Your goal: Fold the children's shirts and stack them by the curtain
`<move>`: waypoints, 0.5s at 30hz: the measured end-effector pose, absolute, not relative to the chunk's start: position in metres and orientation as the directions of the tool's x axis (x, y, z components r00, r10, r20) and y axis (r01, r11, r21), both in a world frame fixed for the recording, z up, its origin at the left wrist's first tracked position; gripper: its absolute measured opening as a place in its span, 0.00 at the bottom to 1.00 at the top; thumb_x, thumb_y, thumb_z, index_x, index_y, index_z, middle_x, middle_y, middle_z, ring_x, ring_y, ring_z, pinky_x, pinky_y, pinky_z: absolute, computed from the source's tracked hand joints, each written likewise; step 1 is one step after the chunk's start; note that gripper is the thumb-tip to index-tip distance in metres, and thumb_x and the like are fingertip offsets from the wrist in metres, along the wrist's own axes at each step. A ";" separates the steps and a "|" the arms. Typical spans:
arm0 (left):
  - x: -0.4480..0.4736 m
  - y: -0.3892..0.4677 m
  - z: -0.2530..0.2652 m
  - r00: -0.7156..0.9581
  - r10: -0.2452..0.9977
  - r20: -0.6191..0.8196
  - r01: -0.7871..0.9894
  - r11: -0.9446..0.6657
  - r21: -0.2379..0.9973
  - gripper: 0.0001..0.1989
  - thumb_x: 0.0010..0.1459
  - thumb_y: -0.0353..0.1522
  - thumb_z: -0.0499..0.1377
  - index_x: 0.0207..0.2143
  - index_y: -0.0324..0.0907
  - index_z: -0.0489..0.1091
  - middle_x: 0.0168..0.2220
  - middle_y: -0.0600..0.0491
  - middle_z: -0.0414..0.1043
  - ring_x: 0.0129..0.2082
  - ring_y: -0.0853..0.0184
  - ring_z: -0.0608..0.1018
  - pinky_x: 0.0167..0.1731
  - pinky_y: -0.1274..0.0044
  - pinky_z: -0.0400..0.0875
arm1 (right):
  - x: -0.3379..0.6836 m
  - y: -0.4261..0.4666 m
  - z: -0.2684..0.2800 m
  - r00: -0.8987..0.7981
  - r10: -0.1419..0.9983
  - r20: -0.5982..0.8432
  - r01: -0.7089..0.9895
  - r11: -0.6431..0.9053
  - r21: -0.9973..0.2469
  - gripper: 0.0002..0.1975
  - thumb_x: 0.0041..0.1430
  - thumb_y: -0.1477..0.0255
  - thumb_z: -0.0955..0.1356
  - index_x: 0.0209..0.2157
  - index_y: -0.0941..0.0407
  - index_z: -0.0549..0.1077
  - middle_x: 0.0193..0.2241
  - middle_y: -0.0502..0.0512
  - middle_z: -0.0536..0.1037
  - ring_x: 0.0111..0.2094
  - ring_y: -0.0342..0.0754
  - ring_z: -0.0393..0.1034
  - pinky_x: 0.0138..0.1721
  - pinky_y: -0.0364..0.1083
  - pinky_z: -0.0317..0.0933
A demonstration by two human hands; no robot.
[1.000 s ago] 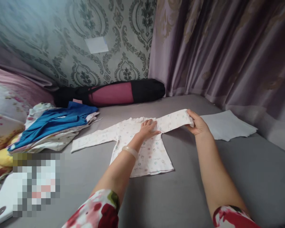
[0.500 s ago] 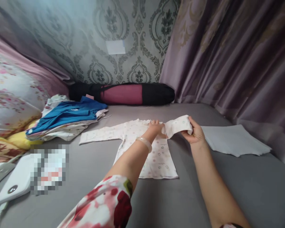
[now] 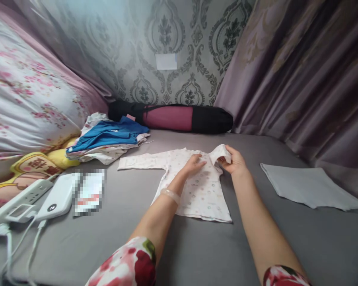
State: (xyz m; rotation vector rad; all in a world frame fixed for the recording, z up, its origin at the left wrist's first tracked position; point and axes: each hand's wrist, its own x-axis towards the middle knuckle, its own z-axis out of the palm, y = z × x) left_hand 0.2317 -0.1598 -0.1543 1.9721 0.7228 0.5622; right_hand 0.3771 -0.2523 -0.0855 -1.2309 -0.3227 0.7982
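Note:
A small white long-sleeved shirt [image 3: 201, 194] with a faint print lies spread on the grey sheet, its left-hand sleeve stretched out flat. My right hand [image 3: 235, 159] is closed on the cuff of the other sleeve, which is lifted and curves inward toward the shirt's shoulder. Over the upper chest of the shirt is my left hand [image 3: 193, 165], fingers apart and holding nothing; whether it touches the cloth is hard to tell. A pale bangle [image 3: 170, 194] circles the left wrist.
At the left lie a clothes pile with a blue garment [image 3: 110, 133], a yellow plush [image 3: 35, 165], a power strip [image 3: 25, 202], a white power bank [image 3: 58, 196] and cables. A black and maroon rolled bag [image 3: 170, 118] rests along the wall. Folded grey cloth [image 3: 310, 184] lies right.
My right hand has brought the sleeve end inward, bending the sleeve that was stretched out. My left hand has eased off the shirt's shoulder toward the chest. The view has turned slightly left.

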 end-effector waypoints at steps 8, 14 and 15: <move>0.167 -0.143 -0.162 0.379 0.912 -0.157 -0.041 0.186 0.982 0.12 0.58 0.33 0.60 0.43 0.34 0.70 0.39 0.44 0.76 0.36 0.67 0.79 0.39 0.75 0.75 | 0.328 -0.216 -0.087 0.647 0.630 -0.429 -0.589 0.055 -0.806 0.06 0.53 0.79 0.67 0.27 0.55 0.66 0.19 0.46 0.73 0.20 0.41 0.69 0.22 0.41 0.69; 0.156 -0.141 -0.163 0.374 0.903 -0.212 -0.120 0.273 0.954 0.11 0.62 0.36 0.57 0.40 0.36 0.69 0.36 0.45 0.76 0.34 0.70 0.79 0.39 0.77 0.75 | 0.291 -0.193 -0.110 0.652 0.632 -0.419 -0.525 -0.023 -0.851 0.08 0.47 0.80 0.69 0.27 0.55 0.66 0.16 0.43 0.70 0.19 0.41 0.66 0.23 0.41 0.69; 0.156 -0.141 -0.162 0.383 0.899 -0.214 -0.112 0.275 0.955 0.11 0.62 0.36 0.56 0.41 0.36 0.69 0.36 0.45 0.75 0.34 0.70 0.79 0.39 0.78 0.75 | 0.285 -0.190 -0.114 0.665 0.627 -0.405 -0.497 -0.033 -0.867 0.08 0.47 0.80 0.69 0.26 0.55 0.67 0.15 0.42 0.69 0.18 0.40 0.66 0.22 0.41 0.68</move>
